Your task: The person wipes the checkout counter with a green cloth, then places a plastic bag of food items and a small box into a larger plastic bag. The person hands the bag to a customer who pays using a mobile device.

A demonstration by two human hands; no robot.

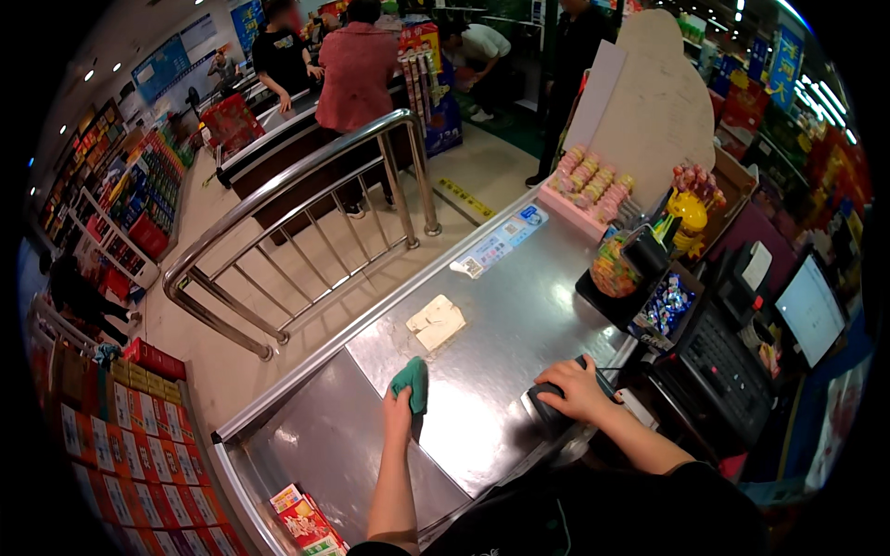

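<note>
While left hand (397, 408) pinches bunched green cloth (412, 382) over bench (324, 431), just near of pale patch (438, 323), right hand (578, 393) lies curled over dark object (545, 410), nearer and to right; whether it grips, cannot tell. Cloth in hand; contact with metal unclear. Patch remains on bench, edges ragged, left side notched, faint residue around it: looks partly done at most, patch left. Red packets (304, 521) lie near left, printed strip (501, 243) along far edge.
</note>
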